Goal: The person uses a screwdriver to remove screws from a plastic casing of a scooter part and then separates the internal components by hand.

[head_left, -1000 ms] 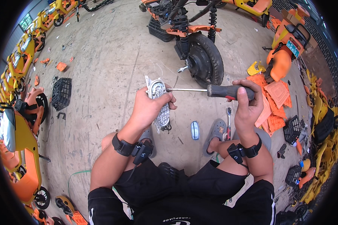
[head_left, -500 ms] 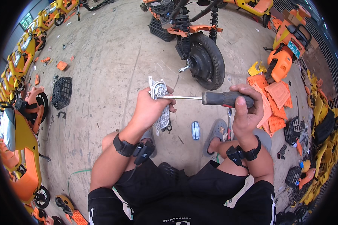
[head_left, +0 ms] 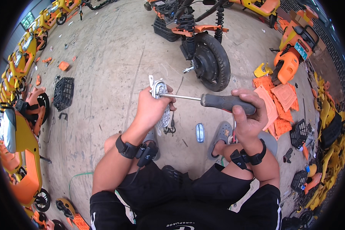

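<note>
one screwdriver (head_left: 222,102); one silvery oblong part (head_left: 164,119); two hands (head_left: 151,109); two wristbands (head_left: 127,147)

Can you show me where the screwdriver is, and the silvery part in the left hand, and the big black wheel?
Screwdriver (head_left: 215,101): head view, on its dark handle.
Silvery part (head_left: 165,117): head view, on its lower half.
Big black wheel (head_left: 209,65): head view, on its hub.
</note>
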Motion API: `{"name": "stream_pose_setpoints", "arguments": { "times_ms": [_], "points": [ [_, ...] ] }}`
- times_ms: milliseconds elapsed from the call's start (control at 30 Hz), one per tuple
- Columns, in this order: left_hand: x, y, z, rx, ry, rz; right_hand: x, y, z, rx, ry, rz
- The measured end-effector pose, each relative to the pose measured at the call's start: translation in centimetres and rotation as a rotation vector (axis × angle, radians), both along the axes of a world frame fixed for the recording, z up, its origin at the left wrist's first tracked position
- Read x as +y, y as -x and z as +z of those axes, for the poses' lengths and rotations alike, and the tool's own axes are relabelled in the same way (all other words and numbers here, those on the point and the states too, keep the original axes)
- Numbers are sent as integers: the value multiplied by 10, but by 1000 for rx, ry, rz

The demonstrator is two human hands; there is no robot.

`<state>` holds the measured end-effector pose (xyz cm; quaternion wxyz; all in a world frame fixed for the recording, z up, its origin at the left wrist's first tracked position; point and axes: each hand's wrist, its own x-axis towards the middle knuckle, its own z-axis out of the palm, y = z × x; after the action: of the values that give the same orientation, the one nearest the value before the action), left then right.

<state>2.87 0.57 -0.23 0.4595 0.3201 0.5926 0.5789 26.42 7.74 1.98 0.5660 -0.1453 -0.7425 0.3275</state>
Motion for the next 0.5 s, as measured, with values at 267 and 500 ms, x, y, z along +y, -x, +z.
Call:
{"name": "stream_pose_setpoints", "arguments": {
  "times_ms": [267,500],
  "points": [
    [0,5,-2,26,-1,44,-10,3,5,-98,-236,108],
    [1,9,-6,14,11,82,-10,4,6,-212,71,-43]
  ]
}}
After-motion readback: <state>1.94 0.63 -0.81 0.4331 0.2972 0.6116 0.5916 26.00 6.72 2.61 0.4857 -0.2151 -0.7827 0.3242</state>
